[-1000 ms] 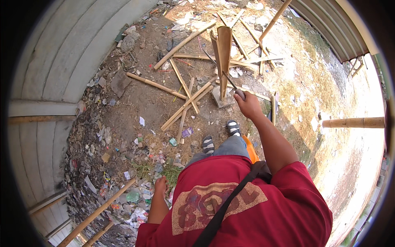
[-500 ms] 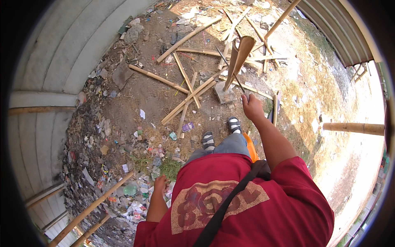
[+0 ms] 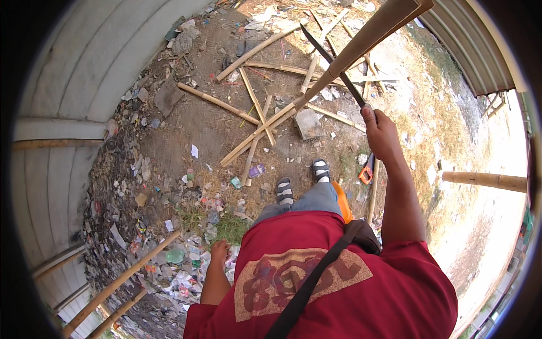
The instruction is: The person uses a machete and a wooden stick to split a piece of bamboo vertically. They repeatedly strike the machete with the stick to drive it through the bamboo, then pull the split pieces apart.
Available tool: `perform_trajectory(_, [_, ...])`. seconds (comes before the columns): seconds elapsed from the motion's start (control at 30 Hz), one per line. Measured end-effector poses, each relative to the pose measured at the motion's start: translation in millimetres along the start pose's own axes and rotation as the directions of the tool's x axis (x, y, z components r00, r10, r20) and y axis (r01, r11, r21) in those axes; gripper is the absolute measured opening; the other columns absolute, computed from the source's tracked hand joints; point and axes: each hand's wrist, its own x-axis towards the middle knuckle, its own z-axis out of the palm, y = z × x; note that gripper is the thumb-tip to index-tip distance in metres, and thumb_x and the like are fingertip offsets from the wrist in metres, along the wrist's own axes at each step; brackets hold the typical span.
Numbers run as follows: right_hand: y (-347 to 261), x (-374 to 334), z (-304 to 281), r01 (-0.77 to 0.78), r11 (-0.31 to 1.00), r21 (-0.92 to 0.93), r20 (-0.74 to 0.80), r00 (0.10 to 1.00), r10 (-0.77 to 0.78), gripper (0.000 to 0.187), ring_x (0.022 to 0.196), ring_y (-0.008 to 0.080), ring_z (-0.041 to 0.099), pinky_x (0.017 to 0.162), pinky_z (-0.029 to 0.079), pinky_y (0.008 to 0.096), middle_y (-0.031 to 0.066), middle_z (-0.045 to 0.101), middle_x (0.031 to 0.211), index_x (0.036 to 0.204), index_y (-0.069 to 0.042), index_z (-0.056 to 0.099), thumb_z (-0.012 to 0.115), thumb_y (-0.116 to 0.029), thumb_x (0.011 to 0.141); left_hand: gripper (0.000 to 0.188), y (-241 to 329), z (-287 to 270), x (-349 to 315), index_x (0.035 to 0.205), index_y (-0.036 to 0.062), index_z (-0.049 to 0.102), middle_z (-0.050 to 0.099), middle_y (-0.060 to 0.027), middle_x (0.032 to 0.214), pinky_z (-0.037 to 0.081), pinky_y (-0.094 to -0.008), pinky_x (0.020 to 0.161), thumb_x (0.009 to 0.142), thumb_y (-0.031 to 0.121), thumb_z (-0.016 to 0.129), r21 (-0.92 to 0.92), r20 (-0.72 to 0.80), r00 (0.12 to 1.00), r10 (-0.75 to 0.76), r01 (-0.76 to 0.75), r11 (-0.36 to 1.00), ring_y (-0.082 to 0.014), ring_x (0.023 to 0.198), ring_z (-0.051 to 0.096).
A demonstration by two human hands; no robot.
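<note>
My right hand (image 3: pixel 381 131) is closed around the handle end of a long dark-bladed machete (image 3: pixel 355 91), held out ahead at the upper right. Its blade crosses a split bamboo pole (image 3: pixel 361 44), with the tip showing past the far side. The pole slants up toward the upper right; whether the blade is lodged in it I cannot tell. Low on the left, my left hand (image 3: pixel 219 249) hangs beside my body with fingers loosely curled and nothing seen in it. A concrete block (image 3: pixel 307 124) lies on the ground below the pole.
Several bamboo strips (image 3: pixel 257 107) lie crossed on the littered dirt ahead. An orange-handled saw (image 3: pixel 366 171) rests right of my feet, near a bamboo piece (image 3: pixel 374 192). A pale panel wall (image 3: pixel 62 73) rises on the left; a bamboo post (image 3: pixel 485 179) juts in from the right.
My right hand has moved up and right with the machete. The split bamboo has swung from near upright to a slant toward the upper right. The saw has come into sight.
</note>
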Motion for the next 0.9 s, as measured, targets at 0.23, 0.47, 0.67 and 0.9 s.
perform_trajectory(0.23, [96, 28, 124, -0.107, 0.975, -0.195, 0.104, 0.986, 0.129, 0.061, 0.099, 0.0494, 0.065, 0.089, 0.049, 0.0549, 0.034, 0.067, 0.099, 0.107, 0.006, 0.062, 0.047, -0.053, 0.101, 0.025, 17, -9, -19, 0.112, 0.0132, 0.057, 0.058, 0.0002, 0.087, 0.046, -0.0281, 0.051, 0.1, 0.035, 0.059, 0.053, 0.02, 0.999, 0.028, -0.029, 0.998, -0.0125, 0.063, 0.055])
perform_trajectory(0.47, [67, 59, 96, -0.088, 0.99, -0.109, 0.07, 0.993, 0.096, 0.062, 0.1, 0.049, 0.064, 0.089, 0.049, 0.0533, 0.0329, 0.068, 0.098, 0.097, 0.006, 0.066, 0.05, -0.054, 0.099, 0.026, 40, -1, -17, 0.113, 0.0123, 0.058, 0.059, -0.0001, 0.088, 0.046, -0.0269, 0.051, 0.103, 0.036, 0.055, 0.018, -0.036, 0.995, 0.093, -0.093, 0.996, -0.0123, 0.063, 0.055])
perform_trajectory(0.67, [10, 24, -8, -0.044, 0.997, -0.063, 0.069, 0.996, 0.048, 0.061, 0.082, 0.0393, 0.064, 0.077, 0.048, 0.0466, 0.0243, 0.066, 0.084, 0.096, 0.004, 0.065, 0.049, -0.053, 0.102, 0.028, 11, 6, -4, 0.115, 0.0131, 0.058, 0.062, -0.0017, 0.091, 0.044, -0.031, 0.05, 0.101, 0.037, 0.057, 0.03, 0.012, 0.999, 0.041, -0.041, 0.999, -0.014, 0.061, 0.058])
perform_trajectory(0.9, [99, 46, 101, -0.039, 0.954, -0.297, 0.173, 0.981, 0.094, 0.06, 0.099, 0.0496, 0.065, 0.09, 0.05, 0.0541, 0.0309, 0.068, 0.102, 0.107, 0.002, 0.062, 0.047, -0.055, 0.1, 0.03, 6, 0, -8, 0.11, 0.0112, 0.06, 0.061, -0.0019, 0.089, 0.045, -0.0307, 0.051, 0.101, 0.039, 0.057, 0.068, -0.012, 1.0, 0.019, -0.018, 0.997, -0.0144, 0.061, 0.058])
